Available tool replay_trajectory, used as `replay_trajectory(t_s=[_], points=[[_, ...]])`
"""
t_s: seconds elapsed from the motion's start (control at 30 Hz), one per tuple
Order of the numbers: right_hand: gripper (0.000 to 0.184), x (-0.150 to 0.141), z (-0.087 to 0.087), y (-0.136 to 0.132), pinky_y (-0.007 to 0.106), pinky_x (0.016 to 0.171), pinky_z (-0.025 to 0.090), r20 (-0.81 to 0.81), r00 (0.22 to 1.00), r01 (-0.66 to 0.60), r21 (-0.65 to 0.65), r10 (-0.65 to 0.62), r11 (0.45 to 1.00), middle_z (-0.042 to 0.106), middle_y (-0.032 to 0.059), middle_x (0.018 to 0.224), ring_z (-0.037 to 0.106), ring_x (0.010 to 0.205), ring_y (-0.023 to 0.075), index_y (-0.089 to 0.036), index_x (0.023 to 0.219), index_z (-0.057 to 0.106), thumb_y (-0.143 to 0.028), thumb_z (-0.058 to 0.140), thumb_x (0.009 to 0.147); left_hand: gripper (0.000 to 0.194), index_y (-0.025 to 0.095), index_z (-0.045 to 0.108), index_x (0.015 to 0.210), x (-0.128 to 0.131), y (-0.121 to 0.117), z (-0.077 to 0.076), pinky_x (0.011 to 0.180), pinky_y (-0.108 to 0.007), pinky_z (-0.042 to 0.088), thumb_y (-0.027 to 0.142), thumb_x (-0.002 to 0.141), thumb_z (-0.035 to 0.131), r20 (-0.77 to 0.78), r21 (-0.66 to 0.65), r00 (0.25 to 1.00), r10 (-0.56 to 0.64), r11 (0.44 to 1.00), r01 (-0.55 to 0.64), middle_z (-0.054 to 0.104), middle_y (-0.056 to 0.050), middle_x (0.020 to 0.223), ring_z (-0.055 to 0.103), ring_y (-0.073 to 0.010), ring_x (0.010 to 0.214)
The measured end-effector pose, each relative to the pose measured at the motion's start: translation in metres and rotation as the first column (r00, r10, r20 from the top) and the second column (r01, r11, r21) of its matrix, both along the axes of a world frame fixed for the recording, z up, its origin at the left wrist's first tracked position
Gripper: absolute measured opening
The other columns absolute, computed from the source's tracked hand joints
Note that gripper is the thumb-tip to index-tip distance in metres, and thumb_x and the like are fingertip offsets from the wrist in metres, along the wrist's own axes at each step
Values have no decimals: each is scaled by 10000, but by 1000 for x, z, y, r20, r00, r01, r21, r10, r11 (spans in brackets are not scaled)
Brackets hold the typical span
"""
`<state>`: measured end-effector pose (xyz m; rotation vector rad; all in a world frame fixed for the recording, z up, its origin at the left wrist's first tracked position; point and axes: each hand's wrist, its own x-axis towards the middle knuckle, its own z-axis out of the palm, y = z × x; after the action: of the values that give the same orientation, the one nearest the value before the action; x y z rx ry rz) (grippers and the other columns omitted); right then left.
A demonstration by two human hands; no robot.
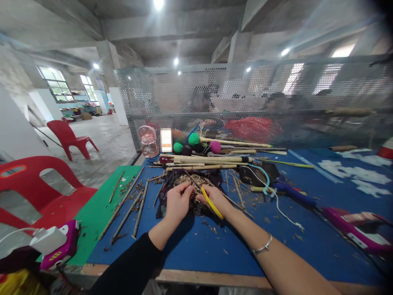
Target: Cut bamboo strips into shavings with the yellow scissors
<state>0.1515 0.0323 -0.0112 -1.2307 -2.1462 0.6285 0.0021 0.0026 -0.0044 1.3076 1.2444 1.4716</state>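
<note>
My right hand (pixel 215 199) is closed around a tool with a curved yellow handle (pixel 211 203); its working end is hidden by my fingers. Close beside it, my left hand (pixel 177 201) is closed, thumb and fingertips pinched together; what they pinch is too small to make out. A thin dark length (pixel 190 177), a twig or part of the tool, slants up near the fingertips. Both hands are just over a heap of dry brown chips (pixel 181 179), which lies on a crumpled black cloth (pixel 162 203).
Dry sticks (pixel 140 209) lie left on the blue tabletop (pixel 190 250). Behind the heap are pale poles (pixel 211 159), green balls (pixel 194 139) and a pink bottle (pixel 149 143). Right stands a purple power strip (pixel 353 229) with cords. A perforated metal screen (pixel 172 90) closes off the back.
</note>
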Motion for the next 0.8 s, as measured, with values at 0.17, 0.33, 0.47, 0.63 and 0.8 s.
replay_trajectory(t_s=[0.17,0.33,0.47,0.63,0.8], points=[[321,-1,3,-3,221,588,368,24,999,45,-32,-44,998,588,9,755,512,653,128,-165,886,519,-435,587,726,227,122,654,767,3,3,-3,599,-244,495,327,734,562,179,-35,980,-83,995,91,677,-59,708,601,-140,614],[471,0,6,-6,273,695,382,128,986,95,60,-102,994,583,57,914,542,816,184,-169,1006,508,-387,692,631,241,123,655,817,4,4,-4,599,-231,488,323,750,539,167,-41,981,-100,993,109,685,-67,754,613,-141,640],[495,-2,6,-7,312,764,375,131,987,68,148,-88,987,554,70,958,523,890,211,-156,994,503,-374,712,601,245,127,662,812,4,3,-5,596,-233,483,312,771,506,87,-8,991,-102,995,103,684,-68,742,613,-146,634],[454,-7,4,-8,290,710,381,117,984,109,180,-131,978,566,53,898,541,838,203,-170,929,478,-428,689,621,243,136,658,751,3,0,-3,616,-240,476,286,787,471,-32,36,996,-80,996,81,684,-61,720,613,-154,646],[403,-10,5,-10,253,597,342,197,957,196,94,-211,976,588,27,774,570,713,179,-188,838,481,-491,665,647,251,142,630,660,1,-1,0,571,-227,452,297,780,473,-87,10,996,-8,1000,9,665,-35,622,587,-138,572]])
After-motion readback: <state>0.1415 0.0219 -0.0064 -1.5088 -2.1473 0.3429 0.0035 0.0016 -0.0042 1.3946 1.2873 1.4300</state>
